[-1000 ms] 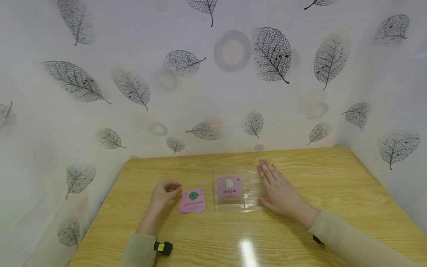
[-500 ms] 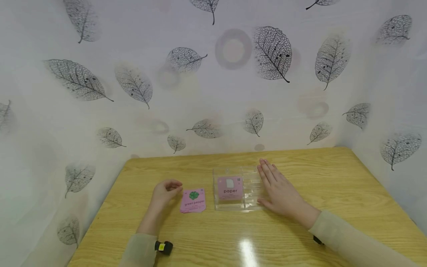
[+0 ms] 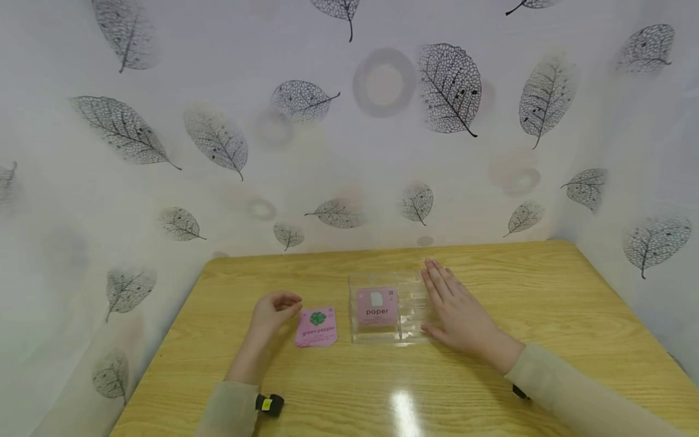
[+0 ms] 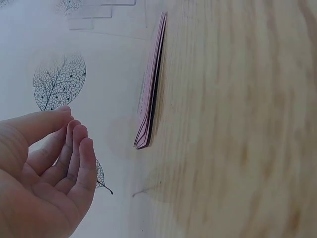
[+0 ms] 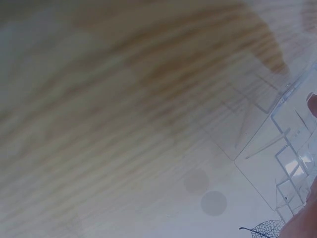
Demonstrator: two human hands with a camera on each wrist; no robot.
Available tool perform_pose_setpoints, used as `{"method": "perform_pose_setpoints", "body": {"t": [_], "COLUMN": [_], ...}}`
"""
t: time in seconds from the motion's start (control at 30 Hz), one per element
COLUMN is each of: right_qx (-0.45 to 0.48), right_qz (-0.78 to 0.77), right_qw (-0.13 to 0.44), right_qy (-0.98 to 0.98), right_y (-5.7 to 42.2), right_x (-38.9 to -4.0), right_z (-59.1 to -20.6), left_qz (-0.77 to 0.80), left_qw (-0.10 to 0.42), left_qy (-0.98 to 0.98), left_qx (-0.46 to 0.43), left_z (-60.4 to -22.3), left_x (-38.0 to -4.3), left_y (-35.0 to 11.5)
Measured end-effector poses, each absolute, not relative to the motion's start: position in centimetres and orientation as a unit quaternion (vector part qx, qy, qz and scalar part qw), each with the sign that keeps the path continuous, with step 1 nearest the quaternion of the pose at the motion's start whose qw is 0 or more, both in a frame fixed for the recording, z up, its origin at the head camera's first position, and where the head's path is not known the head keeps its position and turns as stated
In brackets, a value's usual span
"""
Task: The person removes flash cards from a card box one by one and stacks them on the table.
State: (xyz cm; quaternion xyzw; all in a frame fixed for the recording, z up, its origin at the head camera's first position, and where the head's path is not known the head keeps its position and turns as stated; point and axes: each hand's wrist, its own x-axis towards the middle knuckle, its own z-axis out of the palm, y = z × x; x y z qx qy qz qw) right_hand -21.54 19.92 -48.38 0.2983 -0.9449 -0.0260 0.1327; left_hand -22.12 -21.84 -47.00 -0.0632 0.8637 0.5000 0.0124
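Observation:
A small stack of pink cards (image 3: 317, 328), its top card reading "green pepper", lies on the wooden table. Just left of it is my left hand (image 3: 269, 314), thumb and loosely bent fingers brought near each other with nothing held. The left wrist view shows that stack (image 4: 152, 82) edge-on, apart from the fingers. A clear plastic box (image 3: 374, 337) stands to the right, and a pink "paper" card (image 3: 377, 308) lies in its left compartment. My right hand (image 3: 454, 309) rests along the box's right side, fingers straight, covering part of the stepped compartment.
The wooden table (image 3: 513, 291) meets a pale leaf-patterned curtain (image 3: 338, 164) at the back and sides. A small black device (image 3: 270, 405) with a yellow mark sits at the left wrist.
My left hand has shifted slightly to the right, nearer the green pepper stack. The right hand, the box and the cards stay where they were.

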Motion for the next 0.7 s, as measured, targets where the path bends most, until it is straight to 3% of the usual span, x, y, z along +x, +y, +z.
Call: {"method": "perform_pose_setpoints", "body": {"t": [0.7], "right_qx": [0.298], "right_qz": [-0.029], "right_qw": [0.142], "right_qy": [-0.943], "right_y": [19.9], "right_x": [-21.3], "right_z": [-48.6], "left_qz": [0.49], "left_qw": [0.003], "left_qy": [0.87], "left_qx": [-0.047], "left_z": [-46.5], "left_x": [-21.4], "left_y": [-20.5]}}
